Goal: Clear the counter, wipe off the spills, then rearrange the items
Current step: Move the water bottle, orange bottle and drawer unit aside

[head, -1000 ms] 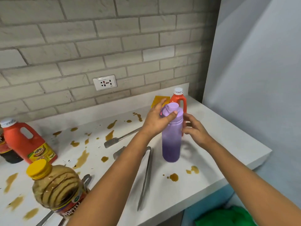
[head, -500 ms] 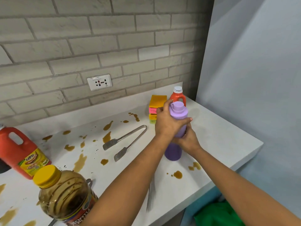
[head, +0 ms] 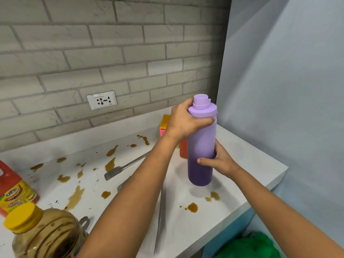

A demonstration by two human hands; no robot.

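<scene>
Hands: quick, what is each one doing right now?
Left hand: grips the purple bottle just under its lid.
Right hand: grips the same bottle lower down.

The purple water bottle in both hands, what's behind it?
Behind the purple water bottle stands a red plastic bottle, mostly hidden. Left of it, a yellow and pink sponge stack shows partly behind the left hand.

White counter [head: 242, 164] before you, seen from above. Brown spills [head: 109, 164] spread from 9 to 12 o'clock; 3 more drops [head: 192, 207] lie at 4 o'clock. Metal tongs [head: 119, 169] rest at centre. A red sauce jug [head: 13, 190] stands at 9 o'clock, a yellow-capped bottle [head: 44, 237] at 7 o'clock, stacked sponges [head: 164, 125] at 1 o'clock.
</scene>
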